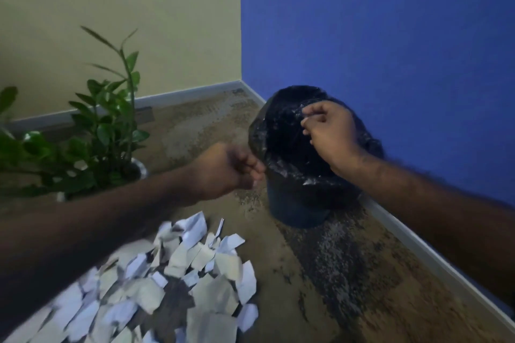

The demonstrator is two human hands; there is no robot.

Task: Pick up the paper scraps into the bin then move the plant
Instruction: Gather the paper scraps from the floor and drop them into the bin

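A dark bin (299,209) lined with a black plastic bag (287,136) stands on the carpet against the blue wall. My left hand (228,168) pinches the bag's near left edge. My right hand (327,131) grips the bag's rim on the right side, over the bin's mouth. A heap of white paper scraps (178,273) lies on the floor in front of me, left of the bin. A green potted plant (97,131) in a shiny pot (140,168) stands at the left, partly hidden behind my left forearm.
The bin sits near the corner where a cream wall (139,22) meets the blue wall (390,36). White skirting (434,259) runs along both walls. Brown carpet (334,287) shows between the scraps and the right wall.
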